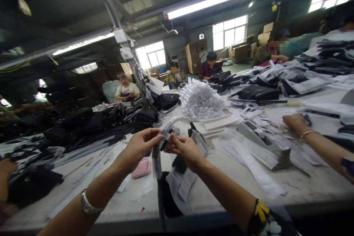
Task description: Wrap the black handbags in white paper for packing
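Both hands meet over the table's front part, at a black bag strap wrapped in clear plastic [157, 160]. My left hand [142, 143] pinches the strap from the left, thumb and fingertips closed on it. From the right, my right hand [185, 149] pinches the same strap close to the left fingertips. The exact spot under the fingertips is partly hidden. Below hangs a black bag [168, 197] with white wrapping paper [182, 182] against it, at the table edge. A pink case [141, 168] lies just beyond my left wrist.
A tape dispenser [262, 145] stands to the right. Behind my hands is a heap of white rolls [203, 101]. Black bags [146, 116] pile up at left, more at far right. A co-worker's hand [297, 123] reaches in at right, another's [7, 167] at left. Several people sit opposite.
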Demonstrator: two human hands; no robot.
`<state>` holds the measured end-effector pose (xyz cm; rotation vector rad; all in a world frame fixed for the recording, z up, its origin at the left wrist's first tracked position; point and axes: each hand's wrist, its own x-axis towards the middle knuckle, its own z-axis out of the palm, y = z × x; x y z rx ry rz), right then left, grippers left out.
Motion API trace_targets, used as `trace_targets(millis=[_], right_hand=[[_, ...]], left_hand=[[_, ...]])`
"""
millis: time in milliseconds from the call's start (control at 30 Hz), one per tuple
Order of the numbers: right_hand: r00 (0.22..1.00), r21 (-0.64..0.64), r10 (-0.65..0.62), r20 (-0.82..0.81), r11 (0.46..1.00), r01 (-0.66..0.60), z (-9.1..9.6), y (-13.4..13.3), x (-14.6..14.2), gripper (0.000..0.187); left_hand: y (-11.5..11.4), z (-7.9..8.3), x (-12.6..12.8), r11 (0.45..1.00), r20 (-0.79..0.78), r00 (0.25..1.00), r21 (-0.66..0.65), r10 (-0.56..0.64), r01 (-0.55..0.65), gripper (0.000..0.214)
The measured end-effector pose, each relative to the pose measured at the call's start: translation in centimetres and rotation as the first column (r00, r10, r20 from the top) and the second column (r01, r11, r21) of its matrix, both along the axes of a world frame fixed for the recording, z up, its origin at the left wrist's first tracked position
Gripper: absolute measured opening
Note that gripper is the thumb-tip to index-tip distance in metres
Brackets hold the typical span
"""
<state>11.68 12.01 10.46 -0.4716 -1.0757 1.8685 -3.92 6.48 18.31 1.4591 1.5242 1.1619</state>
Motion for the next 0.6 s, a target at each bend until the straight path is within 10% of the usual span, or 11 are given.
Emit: trace_targets(millis=[333, 600], right_hand=[[0.995, 0.089, -0.050, 0.084, 0.995, 0.042, 1.4, 0.0, 0.0, 0.058], [0.989, 0.190, -0.081, 0.122, 0.980, 0.057, 1.5, 0.3, 0.7, 0.055]], left_hand=[[-0.5, 0.1, 0.4, 0.993, -0.279, 0.960, 0.112, 0.010, 0.023, 0.045], [-0.4, -0.3, 0.9, 0.998, -0.119, 0.992, -0.050, -0.042, 0.037, 0.055]])
